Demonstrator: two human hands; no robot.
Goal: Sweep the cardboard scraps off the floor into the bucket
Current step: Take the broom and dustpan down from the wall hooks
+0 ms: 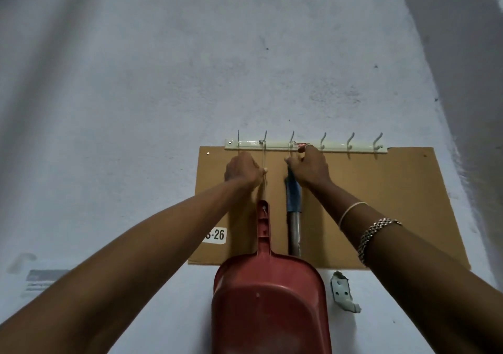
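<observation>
A red plastic dustpan [269, 296] hangs against the wall by a thin string [263, 163] looped over the second hook of a white hook rail [334, 146]. My left hand [242, 170] pinches that string just below the rail. Right of it hangs a broom handle [294, 228], metal with a blue grip, on a string from the third hook. My right hand [310, 167] is closed on that string at the top of the blue grip, one finger touching the rail. No bucket or floor scraps are in view.
A brown cardboard sheet [381, 204] is pinned to the pale wall behind the rail, with a white label [216, 235] reading "S-26". Three hooks at the rail's right end carry nothing. A small metal bracket [341, 293] sticks out of the wall right of the dustpan.
</observation>
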